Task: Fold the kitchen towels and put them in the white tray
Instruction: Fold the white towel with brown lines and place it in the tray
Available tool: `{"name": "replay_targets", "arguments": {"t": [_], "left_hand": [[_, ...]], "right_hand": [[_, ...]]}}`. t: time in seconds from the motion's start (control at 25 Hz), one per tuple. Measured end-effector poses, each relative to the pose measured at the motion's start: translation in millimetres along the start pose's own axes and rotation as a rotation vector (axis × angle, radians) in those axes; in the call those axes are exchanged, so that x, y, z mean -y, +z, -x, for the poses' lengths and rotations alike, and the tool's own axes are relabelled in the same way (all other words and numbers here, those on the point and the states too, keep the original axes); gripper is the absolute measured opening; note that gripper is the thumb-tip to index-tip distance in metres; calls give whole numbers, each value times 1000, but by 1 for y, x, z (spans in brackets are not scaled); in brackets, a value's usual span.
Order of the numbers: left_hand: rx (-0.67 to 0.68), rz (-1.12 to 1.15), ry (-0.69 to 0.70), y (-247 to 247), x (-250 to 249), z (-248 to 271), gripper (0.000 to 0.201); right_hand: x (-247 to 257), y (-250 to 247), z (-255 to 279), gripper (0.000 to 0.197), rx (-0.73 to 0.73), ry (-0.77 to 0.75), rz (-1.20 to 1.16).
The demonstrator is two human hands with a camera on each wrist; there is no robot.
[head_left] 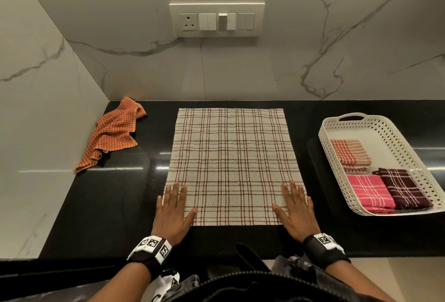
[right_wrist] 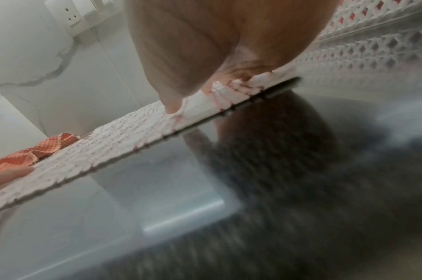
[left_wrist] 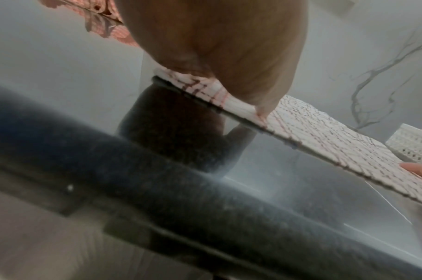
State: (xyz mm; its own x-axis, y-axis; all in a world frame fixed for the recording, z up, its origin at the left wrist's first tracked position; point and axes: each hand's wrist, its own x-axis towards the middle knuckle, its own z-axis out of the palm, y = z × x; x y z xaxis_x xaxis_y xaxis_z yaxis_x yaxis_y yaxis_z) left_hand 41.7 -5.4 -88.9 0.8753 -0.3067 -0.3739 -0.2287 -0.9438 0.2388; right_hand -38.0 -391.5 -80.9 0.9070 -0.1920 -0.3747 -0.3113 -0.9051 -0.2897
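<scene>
A cream kitchen towel with red-brown checks point(head_left: 230, 162) lies spread flat in the middle of the black counter. My left hand point(head_left: 173, 207) rests flat on its near left corner, fingers straight. On the near right corner my right hand point(head_left: 295, 205) lies the same way. In the wrist views each palm point(left_wrist: 229, 43) point(right_wrist: 205, 41) presses the towel's near edge point(left_wrist: 313, 130) point(right_wrist: 123, 140). A crumpled orange checked towel point(head_left: 113, 133) lies at the back left. The white perforated tray point(head_left: 332, 137) on the right holds three folded towels: striped red-and-cream point(head_left: 350, 154), pink point(head_left: 369, 192), dark maroon point(head_left: 404, 187).
The black counter point(head_left: 108, 205) ends at marble walls behind and on the left. A switch panel with a socket point(head_left: 216, 19) sits on the back wall. The counter's front edge point(head_left: 72, 257) runs just below my wrists.
</scene>
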Motion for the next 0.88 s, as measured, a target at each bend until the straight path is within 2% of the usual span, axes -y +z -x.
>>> {"name": "replay_targets", "arguments": {"t": [0.12,0.2,0.32,0.44,0.56,0.76,0.88], "left_hand": [[5,-33,6,-10,-14,-10,82],[40,-71,65,-17,-38,-26,80],[50,-57,196,-28,-85,-56,75],[80,-80,237,-30,-105,-81,72],[58,-113,207,-31,-76,-98,80],[-43,-32,58,-37,-13,-106,86],[-32,-14,54,-34,-6,-107,91]], "right_hand": [[16,-13,-11,78,-66,88,-35],[43,-20,-26,77,-113,105,-29],[99,-17,-50,73,-86,-107,-40],[132,-8,-67,69,72,-311,36],[109,-11,-85,69,86,-298,106],[21,-31,-104,73,-47,-12,9],[9,-34,-106,79,-57,19,29]]}}
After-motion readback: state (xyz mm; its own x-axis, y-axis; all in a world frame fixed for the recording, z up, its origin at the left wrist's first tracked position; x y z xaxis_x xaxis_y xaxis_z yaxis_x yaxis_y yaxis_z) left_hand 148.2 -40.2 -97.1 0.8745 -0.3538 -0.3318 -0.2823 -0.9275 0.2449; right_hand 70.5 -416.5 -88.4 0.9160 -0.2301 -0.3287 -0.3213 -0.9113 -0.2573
